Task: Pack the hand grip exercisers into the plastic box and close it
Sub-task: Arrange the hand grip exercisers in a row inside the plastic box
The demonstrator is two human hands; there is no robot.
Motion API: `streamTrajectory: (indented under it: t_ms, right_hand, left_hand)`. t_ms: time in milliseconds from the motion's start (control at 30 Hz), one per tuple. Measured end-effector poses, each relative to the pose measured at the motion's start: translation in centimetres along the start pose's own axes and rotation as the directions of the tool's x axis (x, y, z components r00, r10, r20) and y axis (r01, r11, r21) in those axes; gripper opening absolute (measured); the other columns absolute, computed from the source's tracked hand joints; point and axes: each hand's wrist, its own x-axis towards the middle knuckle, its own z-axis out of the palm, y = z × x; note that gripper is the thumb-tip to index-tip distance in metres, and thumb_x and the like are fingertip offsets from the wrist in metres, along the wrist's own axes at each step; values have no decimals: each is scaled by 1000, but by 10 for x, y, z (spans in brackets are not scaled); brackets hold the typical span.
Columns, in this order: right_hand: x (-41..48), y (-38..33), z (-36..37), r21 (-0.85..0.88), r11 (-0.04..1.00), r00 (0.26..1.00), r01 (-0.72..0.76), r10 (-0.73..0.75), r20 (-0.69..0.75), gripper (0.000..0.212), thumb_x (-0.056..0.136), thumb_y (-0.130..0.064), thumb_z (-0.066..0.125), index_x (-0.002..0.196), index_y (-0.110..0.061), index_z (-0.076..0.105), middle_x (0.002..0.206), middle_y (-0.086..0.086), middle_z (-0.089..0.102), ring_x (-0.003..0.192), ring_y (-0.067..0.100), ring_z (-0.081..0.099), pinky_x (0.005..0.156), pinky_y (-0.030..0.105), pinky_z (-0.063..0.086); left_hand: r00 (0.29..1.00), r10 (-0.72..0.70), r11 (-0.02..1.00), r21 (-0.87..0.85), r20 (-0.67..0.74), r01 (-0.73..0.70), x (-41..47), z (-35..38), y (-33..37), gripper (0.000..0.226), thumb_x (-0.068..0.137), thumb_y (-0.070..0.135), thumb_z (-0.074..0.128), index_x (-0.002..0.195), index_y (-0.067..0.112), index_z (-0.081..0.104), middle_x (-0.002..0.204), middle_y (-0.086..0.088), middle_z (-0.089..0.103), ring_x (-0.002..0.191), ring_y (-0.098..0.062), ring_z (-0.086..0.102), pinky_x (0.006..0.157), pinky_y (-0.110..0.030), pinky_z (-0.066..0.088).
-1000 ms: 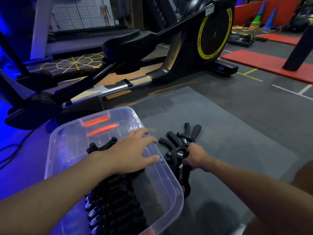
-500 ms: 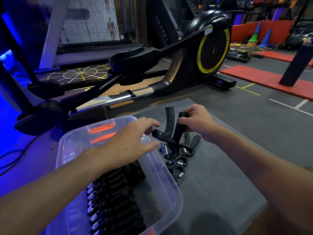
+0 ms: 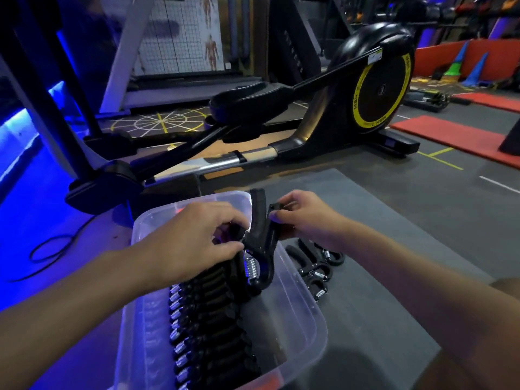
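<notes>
Left hand [image 3: 194, 243] and right hand [image 3: 306, 218] pinching a black sprung hand grip exerciser [image 3: 263, 246] over the clear plastic box [image 3: 305, 308].

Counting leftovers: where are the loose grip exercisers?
Head view: the loose exercisers lie on the grey mat, right of the plastic box, below the right hand.

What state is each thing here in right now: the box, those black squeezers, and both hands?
Plastic box: open, no lid, partly filled.
Packed exercisers: lying in a row inside the box.
Held exerciser: above the box, gripped by both hands.
Loose exercisers: on the mat right of the box, not yet packed.
Left hand: grips the held exerciser.
Right hand: grips one handle.
</notes>
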Motion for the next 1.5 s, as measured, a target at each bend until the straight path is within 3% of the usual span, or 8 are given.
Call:
streamTrajectory:
  t_ms: [100, 267, 400, 500, 767, 1000, 1300, 1500]
  right_hand:
    - [-1, 5, 3, -252, 965, 995, 69, -48, 89, 30, 89, -12, 67, 116, -7, 54, 107, 13, 67, 91, 21, 67, 86, 42, 56]
    - [-14, 14, -9, -639, 750, 957, 169, 32, 290, 65, 79, -32, 77, 137, -29, 46, 133, -10, 51, 125, 4, 49, 101, 31, 46]
    - [-23, 24, -16, -804, 511, 880, 303, 174, 442, 97, 75, -31, 81, 152, -27, 20, 158, -15, 15, 141, 6, 26, 112, 17, 23]
    - [-23, 29, -19, -829, 409, 841, 382, 219, 495, 111, 73, -30, 82, 154, -21, 6, 160, -14, -3, 137, -8, 4, 104, 3, 6]
    - [-9, 33, -28, -822, 394, 780, 411, 315, 541, 136, 60, -48, 86, 152, -27, -12, 156, -20, -21, 145, 1, -8, 122, 31, 9]
    - [-1, 43, -38, -797, 433, 779, 422, 277, 563, 146, 47, -68, 81, 151, -31, -15, 155, -24, -23, 146, 1, -9, 122, 36, 12]
    - [-5, 43, -45, -789, 440, 768, 430, 281, 575, 138, 57, -53, 86, 152, -30, -12, 155, -26, -22, 145, -2, -7, 122, 31, 11]
    - [-5, 44, -45, -793, 436, 768, 425, 289, 571, 138, 56, -55, 85, 151, -32, -13, 153, -29, -22, 146, -1, -6, 122, 36, 13]
  left_hand:
    - [1000, -11, 1000, 23, 27, 10, -10, -2, -6, 21, 78, 16, 77, 96, 26, 72, 86, 14, 68, 82, -4, 63, 75, -20, 49]
    - [995, -67, 998, -2, 67, 67, -24, -1, -20, 18, 77, 15, 77, 90, 25, 70, 79, 11, 67, 76, -10, 62, 69, -23, 51]
    - [984, -127, 992, 6, 126, 127, -34, 15, -25, 19, 77, 23, 77, 92, 30, 68, 83, 6, 66, 74, -12, 61, 70, -25, 52]
    - [970, -147, 989, 28, 194, 144, -36, 34, -27, 21, 76, 29, 77, 93, 34, 66, 81, 7, 63, 70, -9, 58, 67, -23, 51]
    - [940, -171, 985, 34, 294, 169, -38, 80, -32, 25, 78, 31, 77, 100, 25, 67, 74, 11, 57, 65, 0, 54, 59, -9, 39]
    - [916, -193, 981, 49, 351, 188, -35, 105, -50, 23, 75, 29, 79, 94, 21, 67, 71, 2, 61, 65, -13, 57, 61, -22, 45]
    - [871, -195, 979, 139, 452, 147, -31, 124, -67, 25, 75, 33, 78, 92, 20, 67, 64, 14, 51, 58, 0, 48, 61, -19, 41]
    - [860, -189, 955, 294, 474, 48, -28, 139, -73, 31, 75, 45, 74, 97, 24, 67, 76, 14, 55, 78, -9, 57, 76, -22, 35]
